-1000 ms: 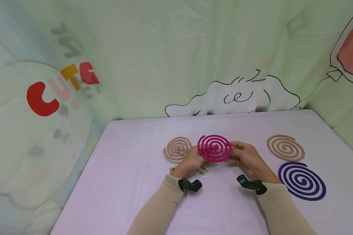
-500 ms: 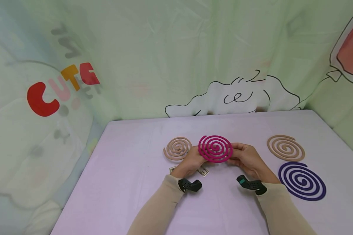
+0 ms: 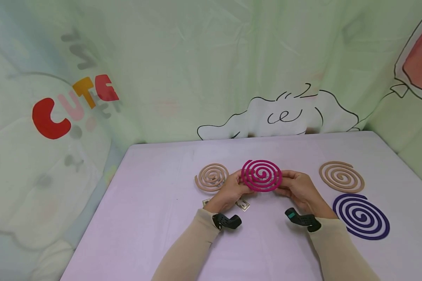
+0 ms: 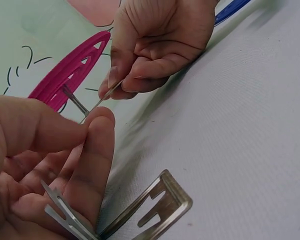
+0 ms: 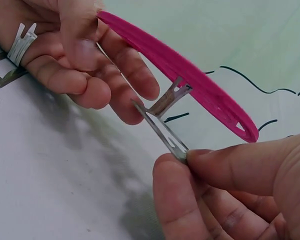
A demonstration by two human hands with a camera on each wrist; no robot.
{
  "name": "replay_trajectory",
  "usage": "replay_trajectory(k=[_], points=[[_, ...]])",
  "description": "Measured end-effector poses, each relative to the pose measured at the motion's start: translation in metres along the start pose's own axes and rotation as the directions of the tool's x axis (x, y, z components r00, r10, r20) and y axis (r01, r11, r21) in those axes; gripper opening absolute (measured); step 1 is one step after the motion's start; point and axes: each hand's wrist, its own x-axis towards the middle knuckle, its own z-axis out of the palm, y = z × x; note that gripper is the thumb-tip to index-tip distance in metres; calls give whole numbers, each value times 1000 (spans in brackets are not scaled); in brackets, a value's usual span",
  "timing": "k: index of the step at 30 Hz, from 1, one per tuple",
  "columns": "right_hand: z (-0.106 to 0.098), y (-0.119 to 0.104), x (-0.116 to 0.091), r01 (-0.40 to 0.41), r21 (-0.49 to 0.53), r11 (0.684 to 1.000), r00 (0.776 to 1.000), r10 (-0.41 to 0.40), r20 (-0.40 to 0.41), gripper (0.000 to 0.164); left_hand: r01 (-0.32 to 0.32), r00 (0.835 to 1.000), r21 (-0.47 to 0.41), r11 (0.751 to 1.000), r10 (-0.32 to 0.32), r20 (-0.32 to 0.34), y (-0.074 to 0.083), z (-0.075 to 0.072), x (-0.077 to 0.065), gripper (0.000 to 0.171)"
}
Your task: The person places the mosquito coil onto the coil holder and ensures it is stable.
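A pink mosquito coil (image 3: 263, 175) is held up over the middle of the table, tilted. Behind it in the head view, my left hand (image 3: 230, 190) and right hand (image 3: 301, 192) face each other. Both wrist views show the coil mounted on the upright prong of a thin metal coil stand (image 5: 165, 102). My right thumb and index finger pinch one end of the stand's flat base. At the other end, my left thumb and index finger pinch it. A second metal stand (image 4: 177, 200) with a raised forked prong lies on the table under my left wrist.
A beige coil (image 3: 213, 177) lies left of my hands. At the right are another beige coil (image 3: 342, 178) and a dark blue coil (image 3: 363, 215), close together. The table (image 3: 144, 218) has a pale cloth, with printed curtains (image 3: 183, 70) behind it.
The pink coil has shifted slightly right and up in the head view, along with my hands' fingers. The other coils and the stand on the table have stayed put.
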Motion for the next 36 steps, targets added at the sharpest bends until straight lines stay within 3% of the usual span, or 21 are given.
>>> replay_trajectory(k=[9,14,20,30,36], points=[[0,-2,1,-14,-14,1000,999,13,-37,21,3,999,-91,996,-7,-38,1,0,2,70],[1,-3,2,-32,-30,999,999,30,-43,28,1,1000,-139,990,-5,-25,3,1,1,60],[-1,-5,5,-51,-68,996,998,49,-35,37,45,997,-147,988,-53,-52,3,2,2,45],[-5,-7,10,-92,-132,987,995,86,-45,37,68,996,-160,985,-75,-38,4,2,1,58],[-3,-9,13,-106,-174,979,994,100,-46,38,72,994,-143,987,-82,-66,2,3,2,64]])
